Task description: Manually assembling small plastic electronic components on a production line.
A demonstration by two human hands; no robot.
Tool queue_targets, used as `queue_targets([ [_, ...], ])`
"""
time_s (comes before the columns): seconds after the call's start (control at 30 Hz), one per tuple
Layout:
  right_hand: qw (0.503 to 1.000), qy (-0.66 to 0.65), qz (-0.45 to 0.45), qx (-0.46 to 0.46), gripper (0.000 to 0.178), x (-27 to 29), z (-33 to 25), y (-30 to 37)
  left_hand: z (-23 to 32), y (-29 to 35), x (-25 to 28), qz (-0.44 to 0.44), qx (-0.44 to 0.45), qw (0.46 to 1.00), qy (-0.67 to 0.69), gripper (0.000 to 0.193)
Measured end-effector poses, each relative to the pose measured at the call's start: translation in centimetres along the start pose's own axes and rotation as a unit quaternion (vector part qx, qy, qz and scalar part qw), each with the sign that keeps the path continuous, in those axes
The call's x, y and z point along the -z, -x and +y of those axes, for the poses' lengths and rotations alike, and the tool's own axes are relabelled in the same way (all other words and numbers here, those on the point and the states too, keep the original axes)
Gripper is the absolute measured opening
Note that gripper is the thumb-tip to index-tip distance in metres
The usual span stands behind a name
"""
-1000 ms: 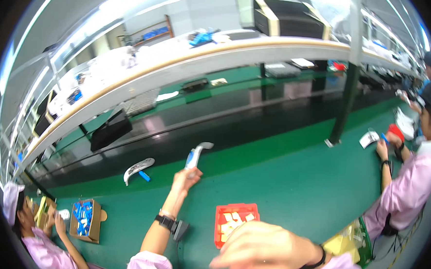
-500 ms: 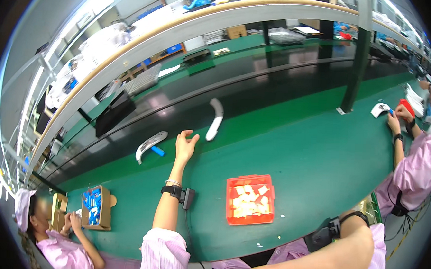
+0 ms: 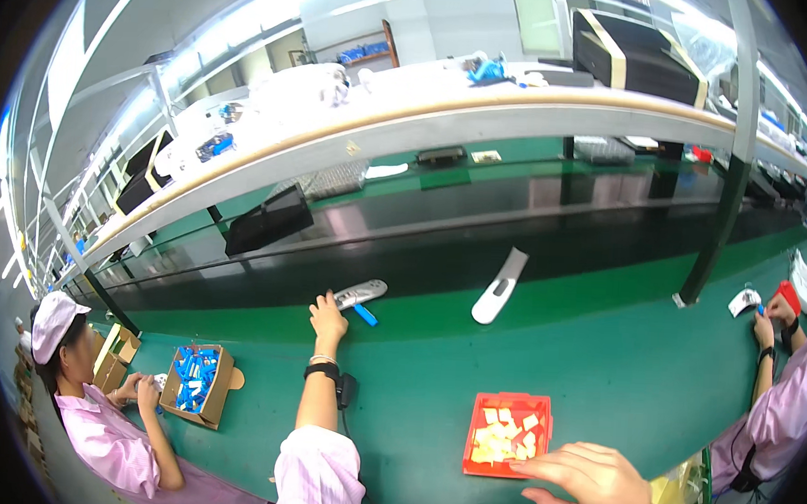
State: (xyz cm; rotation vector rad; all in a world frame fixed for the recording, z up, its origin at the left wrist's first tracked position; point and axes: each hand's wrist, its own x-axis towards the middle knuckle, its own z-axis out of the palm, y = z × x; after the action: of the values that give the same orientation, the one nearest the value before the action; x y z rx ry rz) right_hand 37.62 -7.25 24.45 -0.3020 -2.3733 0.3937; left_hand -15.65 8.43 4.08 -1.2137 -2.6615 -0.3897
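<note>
Up on the long shelf (image 3: 520, 118), there's a black box (image 3: 646, 59) with pale edges, a crumpled blue bundle (image 3: 488, 71) to its left. Below runs a glossy black strip (image 3: 515, 210); a dark green-footed post (image 3: 719, 218) rises right, and a pink-clad co-worker (image 3: 106, 437) works far left.

A curved, pale shell (image 3: 362, 294) is seen toward the far side of the green surface (image 3: 414, 389), its long axis slanted up to the right. Its face is marked with grey and darker details, while its left end is hidden. A slim blue piece (image 3: 365, 315) is set aslant just below the shell's lower edge — whether it is joined to the shell cannot be told. Nearer, a red, open-topped tray (image 3: 512, 398) is laid flat, loosely filled with small, pale yellow pieces (image 3: 506, 437) — jumbled, some overlapped.
</note>
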Motion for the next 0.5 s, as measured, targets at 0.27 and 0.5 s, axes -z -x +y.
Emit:
queue_targets([
  [0.27,0.974,-0.032,0.026,-0.223,0.033,-2.3,5.8,1.8,6.7,4.1,9.4,0.165,-0.175,0.963,0.124,0.048],
  [0.5,0.988,-0.010,0.055,-0.145,0.087,-5.1,7.4,-4.7,12.3,11.8,21.7,0.210,-0.454,0.844,0.195,0.034],
])
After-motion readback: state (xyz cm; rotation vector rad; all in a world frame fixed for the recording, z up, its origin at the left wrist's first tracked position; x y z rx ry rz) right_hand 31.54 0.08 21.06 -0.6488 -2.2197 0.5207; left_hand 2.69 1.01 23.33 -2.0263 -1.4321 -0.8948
